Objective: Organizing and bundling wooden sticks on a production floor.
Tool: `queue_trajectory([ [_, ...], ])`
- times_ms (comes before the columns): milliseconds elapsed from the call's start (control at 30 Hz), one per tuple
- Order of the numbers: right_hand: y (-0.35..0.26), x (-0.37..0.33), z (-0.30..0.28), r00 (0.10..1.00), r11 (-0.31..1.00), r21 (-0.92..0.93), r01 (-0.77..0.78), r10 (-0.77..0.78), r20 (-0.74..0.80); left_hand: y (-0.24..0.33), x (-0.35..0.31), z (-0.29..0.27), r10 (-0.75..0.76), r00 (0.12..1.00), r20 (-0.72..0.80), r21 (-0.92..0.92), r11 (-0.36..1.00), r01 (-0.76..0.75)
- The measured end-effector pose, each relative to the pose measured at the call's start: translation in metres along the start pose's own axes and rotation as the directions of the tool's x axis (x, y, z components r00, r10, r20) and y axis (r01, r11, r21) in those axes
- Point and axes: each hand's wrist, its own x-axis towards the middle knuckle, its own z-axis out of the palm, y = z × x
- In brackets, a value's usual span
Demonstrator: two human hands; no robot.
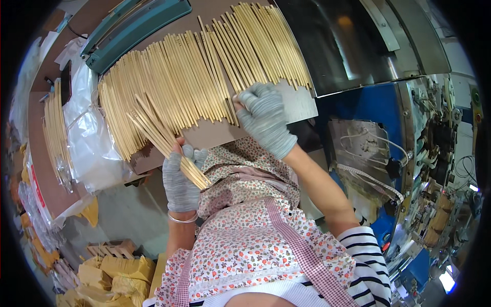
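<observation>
A wide row of pale wooden chopsticks lies side by side on the table, their lower ends near its front edge. In front of the row, my left hand, in a grey knit glove with bare fingertips, is closed around a small bundle of chopsticks, held at a slant. My right hand, gloved the same way, is curled at the row's lower ends, right of the middle. Its thumb and index fingertip pinch at a chopstick's end there; the other fingers are tucked in and partly hidden.
A teal metal holder stands behind the row at the left. Clear plastic bags and another chopstick bunch lie farther left. A dark, shiny machine surface borders the right side. Yellow wrapped packages sit low at the left.
</observation>
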Motion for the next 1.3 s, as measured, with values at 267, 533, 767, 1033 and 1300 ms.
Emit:
queue_trajectory([
  [267,-0.011,-0.012,0.008,0.993,0.999,-0.038,-0.015,0.020,0.118,0.000,0.001,0.000,-0.034,0.999,-0.018,-0.020,0.999,0.034],
  [533,-0.006,-0.006,0.016,0.998,0.983,-0.179,-0.035,0.043,0.041,0.002,-0.001,-0.003,-0.031,0.999,-0.028,-0.013,0.999,0.031],
  [767,-0.006,0.001,0.020,0.996,0.972,-0.222,-0.081,0.089,0.026,0.001,-0.001,-0.003,-0.042,0.999,-0.029,-0.017,0.999,0.041],
  [1033,-0.007,-0.003,0.005,0.987,0.977,-0.140,-0.161,0.161,-0.009,0.003,-0.002,-0.006,-0.041,0.999,-0.025,-0.020,0.999,0.041],
  [1300,0.037,0.031,-0.007,0.986,0.765,-0.623,-0.161,0.152,-0.067,-0.001,0.008,-0.005,-0.055,0.995,0.082,-0.105,0.992,0.064],
])
